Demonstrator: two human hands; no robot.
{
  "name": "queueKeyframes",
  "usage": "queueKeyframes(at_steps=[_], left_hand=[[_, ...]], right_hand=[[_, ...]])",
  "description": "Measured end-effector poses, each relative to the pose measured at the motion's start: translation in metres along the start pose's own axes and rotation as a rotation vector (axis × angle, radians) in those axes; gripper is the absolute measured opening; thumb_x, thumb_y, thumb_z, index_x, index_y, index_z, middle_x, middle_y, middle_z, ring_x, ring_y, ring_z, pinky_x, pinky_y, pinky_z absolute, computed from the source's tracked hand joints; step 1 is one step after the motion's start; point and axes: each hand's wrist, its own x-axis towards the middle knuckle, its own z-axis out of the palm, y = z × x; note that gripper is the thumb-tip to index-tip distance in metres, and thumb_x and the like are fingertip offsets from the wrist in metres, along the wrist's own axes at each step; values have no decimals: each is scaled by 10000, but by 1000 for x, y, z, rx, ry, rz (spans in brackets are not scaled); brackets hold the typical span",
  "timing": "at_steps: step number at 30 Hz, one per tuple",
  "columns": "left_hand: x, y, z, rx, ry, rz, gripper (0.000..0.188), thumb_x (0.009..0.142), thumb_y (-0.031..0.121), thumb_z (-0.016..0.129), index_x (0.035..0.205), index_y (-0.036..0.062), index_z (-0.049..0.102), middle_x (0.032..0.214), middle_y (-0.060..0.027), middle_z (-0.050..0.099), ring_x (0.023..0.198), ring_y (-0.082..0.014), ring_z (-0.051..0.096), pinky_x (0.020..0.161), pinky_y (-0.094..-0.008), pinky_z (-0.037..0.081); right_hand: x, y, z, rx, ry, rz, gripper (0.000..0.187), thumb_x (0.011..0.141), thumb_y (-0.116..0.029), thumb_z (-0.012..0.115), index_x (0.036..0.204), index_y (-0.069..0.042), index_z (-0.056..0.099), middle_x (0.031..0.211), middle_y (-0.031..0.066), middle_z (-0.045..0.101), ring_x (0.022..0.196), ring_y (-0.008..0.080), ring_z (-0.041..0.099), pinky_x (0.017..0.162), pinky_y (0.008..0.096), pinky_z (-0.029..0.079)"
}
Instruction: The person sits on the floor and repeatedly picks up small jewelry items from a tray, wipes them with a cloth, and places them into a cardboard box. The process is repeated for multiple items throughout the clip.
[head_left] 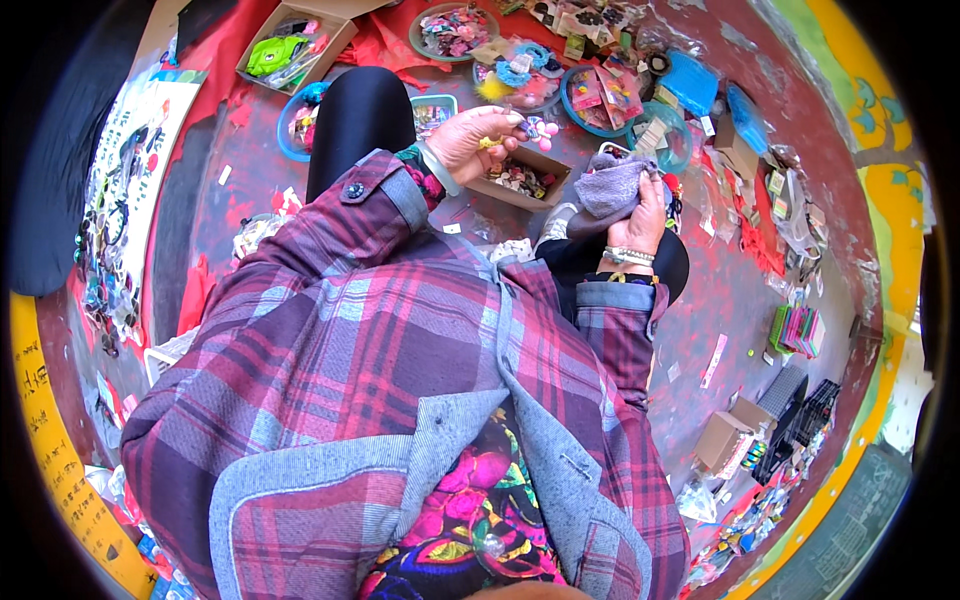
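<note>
My left hand (473, 140) is raised over my black-trousered knee and pinches a small hair ornament (538, 129) with pink beads. Just beyond it lies a small cardboard box (524, 179) filled with little colourful trinkets. My right hand (640, 216) rests on my right foot, gripping the grey sock (612, 184) at the toes. Both arms wear plaid purple-and-pink sleeves, with bracelets at the wrists.
I sit on a worn red floor (720, 290). Round trays (455, 30) and blue bowls (608, 98) of hair accessories lie ahead. A box with green items (290, 48) is at the upper left. Small boxes and packets (765, 430) lie at the right, a decorated board (125, 190) at the left.
</note>
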Motion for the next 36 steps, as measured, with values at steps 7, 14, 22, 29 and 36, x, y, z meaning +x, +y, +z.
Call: queueKeyframes(at_steps=[7,14,22,29,36], left_hand=[[5,-5,-2,50,-34,-6,150,838,104,570,952,11,540,870,-79,584,698,-90,534,516,-145,403],[5,-31,9,312,-87,-37,172,835,114,576,977,22,546,767,-35,571,624,-74,533,507,-156,390],[6,-37,13,297,20,-77,112,836,113,571,918,42,545,764,-21,577,589,-66,521,499,-159,391],[15,-29,-12,288,146,-59,93,846,67,530,904,-1,503,758,-108,580,580,-98,521,443,-155,365],[35,-45,-40,442,237,-144,153,843,140,552,890,-3,526,753,-100,589,595,-114,541,500,-191,410]], right_hand=[[-15,-1,26,-57,-230,115,265,875,-69,488,1134,-15,499,1020,57,587,907,151,571,803,278,461],[-27,21,41,-337,-397,120,200,817,-41,579,1012,-4,556,887,18,593,778,81,548,713,211,447],[-21,17,26,-566,-371,20,172,892,-168,502,937,-14,565,811,-1,573,714,57,512,637,197,418],[-2,-17,-4,-50,106,-169,182,898,-176,475,937,-19,558,897,46,590,817,144,564,746,291,457],[4,-23,-26,219,72,-34,222,894,-221,470,975,-31,550,955,78,601,880,230,579,803,377,457]])
